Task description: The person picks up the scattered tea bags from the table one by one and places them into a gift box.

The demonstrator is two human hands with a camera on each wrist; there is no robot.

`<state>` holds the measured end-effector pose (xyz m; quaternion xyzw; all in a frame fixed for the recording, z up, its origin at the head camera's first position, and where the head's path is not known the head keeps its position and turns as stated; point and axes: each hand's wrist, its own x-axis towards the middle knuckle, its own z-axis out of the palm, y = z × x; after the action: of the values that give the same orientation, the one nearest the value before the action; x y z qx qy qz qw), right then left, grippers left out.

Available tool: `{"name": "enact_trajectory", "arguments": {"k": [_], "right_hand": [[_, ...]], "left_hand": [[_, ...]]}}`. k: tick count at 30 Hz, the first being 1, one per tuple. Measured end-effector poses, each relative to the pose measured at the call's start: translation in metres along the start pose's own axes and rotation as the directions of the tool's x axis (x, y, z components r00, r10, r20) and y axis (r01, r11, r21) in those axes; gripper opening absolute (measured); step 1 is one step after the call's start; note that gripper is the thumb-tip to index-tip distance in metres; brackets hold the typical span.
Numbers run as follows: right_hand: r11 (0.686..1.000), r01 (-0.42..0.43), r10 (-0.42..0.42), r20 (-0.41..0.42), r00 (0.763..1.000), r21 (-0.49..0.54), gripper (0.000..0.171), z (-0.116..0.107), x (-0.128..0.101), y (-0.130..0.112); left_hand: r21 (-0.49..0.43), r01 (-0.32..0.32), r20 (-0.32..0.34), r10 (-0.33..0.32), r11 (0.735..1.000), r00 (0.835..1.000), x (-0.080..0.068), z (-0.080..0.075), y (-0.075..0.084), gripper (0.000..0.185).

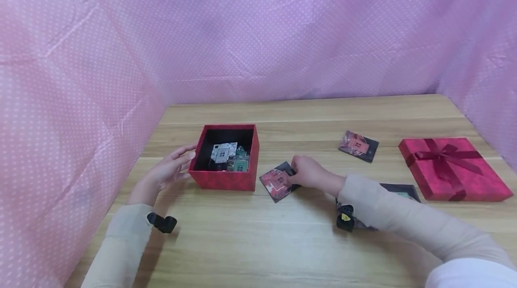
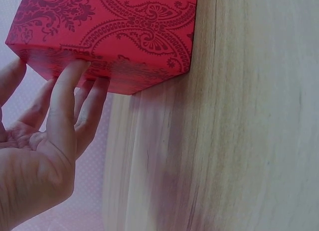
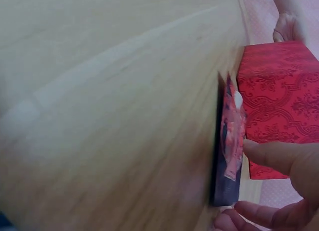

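Observation:
A red patterned open box (image 1: 224, 181) stands on the table, with a white-labelled packet (image 1: 221, 155) and a green-labelled packet (image 1: 240, 165) inside. My left hand (image 1: 173, 168) is at the box's left side; in the left wrist view its extended fingers (image 2: 65, 99) touch the box wall. To the right of the box, my right hand (image 1: 313, 172) pinches the right-hand edge of a flat red-and-black packet (image 1: 274, 183). The right wrist view shows the thumb (image 3: 271, 155) on the packet's printed face and the other fingers at its edge.
Another red-and-black packet (image 1: 358, 146) lies farther back. The red lid (image 1: 452, 171) with its dark red bow sits at the right. A green-labelled dark packet (image 1: 405, 189) is partly covered by my right sleeve. Pink dotted cloth (image 1: 282, 37) hangs behind the wooden table (image 1: 234, 243).

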<state>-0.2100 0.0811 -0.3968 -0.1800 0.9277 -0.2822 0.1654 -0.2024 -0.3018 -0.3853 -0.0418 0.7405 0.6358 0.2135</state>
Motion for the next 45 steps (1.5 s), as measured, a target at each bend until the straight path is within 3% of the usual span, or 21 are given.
{"name": "enact_trajectory", "arguments": {"k": [10, 19, 24, 29, 35, 45], "right_hand": [[0.998, -0.023, 0.021, -0.03, 0.999, -0.05, 0.032, 0.008, -0.002, 0.003], [0.991, -0.113, 0.113, -0.001, 0.994, -0.072, 0.035, 0.007, 0.001, 0.001], [0.993, -0.107, 0.107, -0.006, 0.994, -0.056, 0.032, 0.005, 0.003, 0.008], [0.998, -0.051, 0.051, -0.003, 0.999, -0.047, 0.028, 0.004, 0.004, 0.013], [1.0, 0.012, -0.012, 0.03, 0.999, 0.008, 0.032, 0.002, 0.006, 0.018], [0.983, -0.013, -0.002, 0.081, 0.997, 0.185, 0.011, -0.004, 0.006, 0.023]], "left_hand": [[-0.02, 0.003, 0.003, -0.003, 1.0, 1.0, 0.0, 0.001, 0.0, 0.049], [0.01, -0.006, 0.006, 0.006, 1.0, 1.0, 0.0, -0.002, 0.001, 0.044], [0.023, -0.027, 0.028, 0.027, 0.999, 0.999, 0.004, -0.002, 0.003, 0.046], [-0.001, -0.033, 0.038, 0.033, 0.999, 0.999, 0.003, -0.002, 0.001, 0.042], [-0.053, -0.049, 0.054, 0.052, 0.997, 0.997, 0.001, -0.004, 0.001, 0.043], [-0.106, -0.056, 0.076, 0.064, 0.993, 0.995, 0.002, -0.004, -0.001, 0.034]]}}
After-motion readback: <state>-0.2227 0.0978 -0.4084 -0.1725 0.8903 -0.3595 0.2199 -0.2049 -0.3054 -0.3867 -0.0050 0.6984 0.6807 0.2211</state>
